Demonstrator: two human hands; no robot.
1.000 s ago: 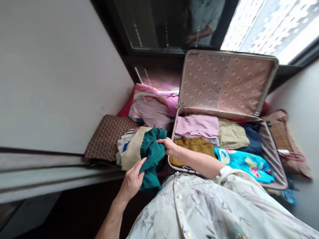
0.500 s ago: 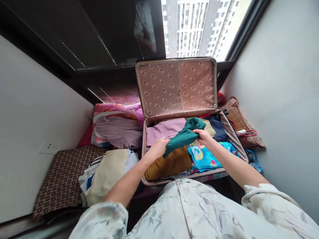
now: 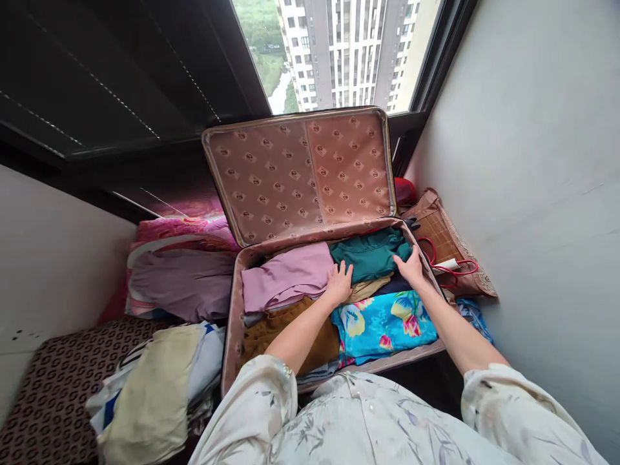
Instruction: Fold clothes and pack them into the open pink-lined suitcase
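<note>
An open suitcase (image 3: 228, 342) holds folded clothes. A dark green garment (image 3: 371, 252) lies in its far right part, over tan and navy cloth. My left hand (image 3: 340, 282) rests with fingers spread at the green garment's left edge, beside a folded pink-mauve garment (image 3: 288, 274). At the right end of the green garment, my right hand (image 3: 411, 268) presses with thumb and fingers apart, close to the suitcase's side wall. Nearer me lie a brown garment (image 3: 317, 332) and a blue floral garment (image 3: 382, 323). My left forearm partly covers the brown one.
The raised suitcase lid (image 3: 295, 174) leans toward the window. On the left are a mauve cloth pile (image 3: 186, 278), a cream folded garment (image 3: 155, 394) and a patterned brown cushion (image 3: 72, 381). A brown bag (image 3: 436, 226) and red cable (image 3: 467, 266) sit by the right wall.
The green garment, held up between both hands before, now lies flat in the suitcase's far right part. Both hands have loosened from it and rest at its ends. The view has shifted right.
</note>
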